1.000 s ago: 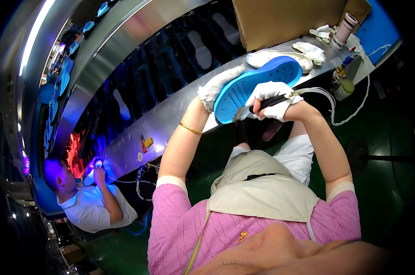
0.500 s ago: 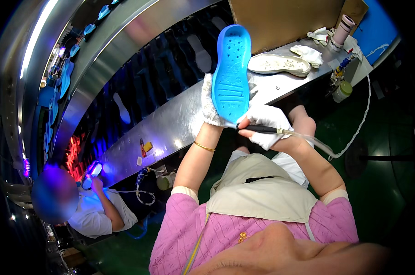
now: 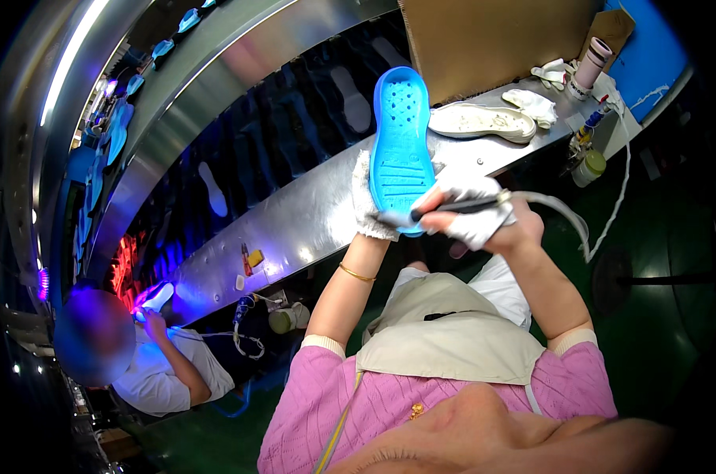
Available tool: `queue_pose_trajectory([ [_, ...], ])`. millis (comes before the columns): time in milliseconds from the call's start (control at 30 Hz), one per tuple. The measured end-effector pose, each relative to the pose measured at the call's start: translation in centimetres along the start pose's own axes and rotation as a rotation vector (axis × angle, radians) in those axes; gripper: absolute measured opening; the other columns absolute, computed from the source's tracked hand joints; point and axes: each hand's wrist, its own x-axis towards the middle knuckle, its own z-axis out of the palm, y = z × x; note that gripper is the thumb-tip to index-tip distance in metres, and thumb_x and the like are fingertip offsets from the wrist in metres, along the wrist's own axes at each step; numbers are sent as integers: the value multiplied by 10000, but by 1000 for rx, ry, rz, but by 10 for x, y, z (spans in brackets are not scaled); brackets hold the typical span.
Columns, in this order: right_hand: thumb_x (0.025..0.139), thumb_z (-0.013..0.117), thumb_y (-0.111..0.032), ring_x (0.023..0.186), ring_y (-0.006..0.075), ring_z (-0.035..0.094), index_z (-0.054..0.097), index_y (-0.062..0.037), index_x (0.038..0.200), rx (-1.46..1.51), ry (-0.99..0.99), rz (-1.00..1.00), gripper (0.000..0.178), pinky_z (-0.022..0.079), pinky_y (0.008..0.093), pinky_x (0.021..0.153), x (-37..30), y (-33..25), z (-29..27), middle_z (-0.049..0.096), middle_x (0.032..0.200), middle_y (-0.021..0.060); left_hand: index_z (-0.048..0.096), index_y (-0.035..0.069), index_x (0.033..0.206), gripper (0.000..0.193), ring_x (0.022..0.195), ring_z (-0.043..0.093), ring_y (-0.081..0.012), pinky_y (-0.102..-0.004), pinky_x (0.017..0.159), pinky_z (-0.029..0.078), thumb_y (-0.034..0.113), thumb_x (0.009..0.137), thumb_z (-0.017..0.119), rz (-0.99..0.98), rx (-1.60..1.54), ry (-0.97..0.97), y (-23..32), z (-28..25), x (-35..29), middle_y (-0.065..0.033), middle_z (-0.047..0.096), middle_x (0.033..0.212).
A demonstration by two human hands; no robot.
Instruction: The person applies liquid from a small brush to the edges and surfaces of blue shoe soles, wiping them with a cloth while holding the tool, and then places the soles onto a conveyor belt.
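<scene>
A blue shoe sole [image 3: 397, 146] stands upright before me, toe end away, with holes in its forepart and ridges toward the heel. My left hand [image 3: 366, 201], in a white knitted glove, grips it along the left side and under the heel. In a white glove with bare fingertips, my right hand [image 3: 476, 217] is closed on a black-handled brush [image 3: 464, 206] fed by a pale hose [image 3: 559, 204]. The blurred brush tip crosses the sole's heel; whether it touches cannot be made out. Beyond, a white shoe sole [image 3: 480, 122] lies on the metal bench [image 3: 295, 217].
White gloves [image 3: 534, 107] and a pink tumbler [image 3: 592, 63] stand at the bench's right end, above a jar [image 3: 588, 168]. A dark conveyor [image 3: 279, 126] with soles runs behind the bench. A co-worker [image 3: 164, 355] sits at the left, holding a sole. A cardboard sheet [image 3: 492, 47] stands at the back.
The blue sole has come slightly down toward me with my left hand. My right hand has moved up, and its brush has swung across the heel toward the left edge.
</scene>
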Motion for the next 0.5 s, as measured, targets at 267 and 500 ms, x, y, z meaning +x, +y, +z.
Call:
queue_pose_trajectory([
  [267,797,766,-65,743,94,612,688,-37,900,191,149,375,133,503,227,686,39,28,-67,661,807,22,303,4,1459,821,1211,504,-456,-587,1047,396,618,922,393,-200,37,50,-8,23,-27,-239,462,1389],
  [500,831,713,-6,771,107,632,663,-47,899,137,477,107,94,523,248,714,49,36,-64,661,814,30,255,-17,1473,839,1244,475,-455,-590,1070,367,596,925,418,-223,31,-45,-7,22,-38,-252,393,1440],
])
